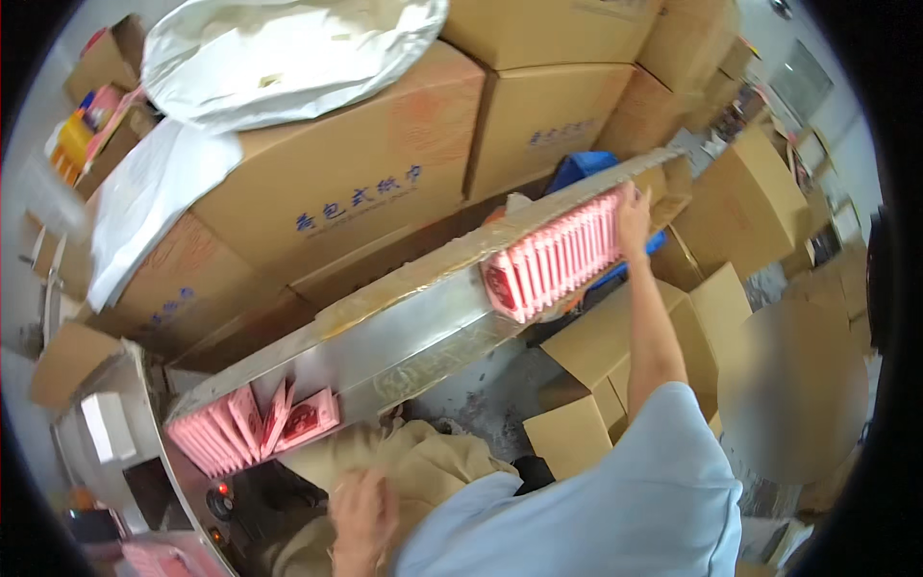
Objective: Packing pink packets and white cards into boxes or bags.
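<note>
Pressing flat against the far end of a row of pink packets (pixel 553 260), the right hand (pixel 632 219) is keeping its fingers together and open, not closed around anything. These packets are standing upright, side by side, on a long metal chute (pixel 413 332) that is running diagonally from the upper right down to the lower left. At the lower end of this chute a second group of pink packets (pixel 252 428) is leaning loosely, some of them tilting apart. The left hand (pixel 363 514) is hanging low near the bottom edge, just beside a piece of tan cloth (pixel 423 462); I cannot tell whether its fingers are gripping something. Many brown cardboard boxes (pixel 346 163) are standing behind the chute, and a white plastic bag (pixel 288 53) is lying on top of them.
</note>
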Tool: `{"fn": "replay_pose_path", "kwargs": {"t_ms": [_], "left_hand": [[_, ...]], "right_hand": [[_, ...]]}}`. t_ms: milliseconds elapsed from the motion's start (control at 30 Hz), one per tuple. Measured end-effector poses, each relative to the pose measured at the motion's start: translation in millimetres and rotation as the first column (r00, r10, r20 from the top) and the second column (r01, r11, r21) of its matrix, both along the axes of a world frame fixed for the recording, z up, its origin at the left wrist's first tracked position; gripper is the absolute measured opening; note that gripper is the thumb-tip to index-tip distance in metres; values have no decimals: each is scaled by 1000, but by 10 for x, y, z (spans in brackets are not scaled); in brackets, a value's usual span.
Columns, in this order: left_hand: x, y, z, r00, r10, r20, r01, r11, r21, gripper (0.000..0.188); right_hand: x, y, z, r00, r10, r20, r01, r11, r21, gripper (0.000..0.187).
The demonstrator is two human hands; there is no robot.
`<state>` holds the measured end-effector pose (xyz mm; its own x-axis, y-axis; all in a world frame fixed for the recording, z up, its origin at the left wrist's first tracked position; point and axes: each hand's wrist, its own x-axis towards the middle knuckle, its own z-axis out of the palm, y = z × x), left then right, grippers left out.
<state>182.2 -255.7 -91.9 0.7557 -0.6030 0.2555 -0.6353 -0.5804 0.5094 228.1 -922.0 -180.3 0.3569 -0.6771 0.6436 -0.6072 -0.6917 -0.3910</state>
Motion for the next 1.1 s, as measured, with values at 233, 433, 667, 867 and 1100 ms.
{"fn": "replay_pose_path", "kwargs": {"t_ms": [233,433,667,867,1100], "left_hand": [[551,-1515,-415,997,59,-48,-70,961,-267,86],[458,-1080,-501,899,437,-32,-435,899,50,96],[1013,-40,-459,930,135,342,-139,990,-13,72],[521,-177,-404,893,349,284,-312,935,-168,59],[395,-572,-438,935,298,194,-257,944,-208,60]], "right_hand": [[176,701,114,944,289,-162,-201,888,413,64],[62,2361,245,886,463,41,-417,753,510,69],[71,2859,77,843,517,148,-525,731,436,72],[172,3838,451,742,670,20,-571,618,540,111],[232,4146,404,802,597,13,-550,730,405,108]]}}
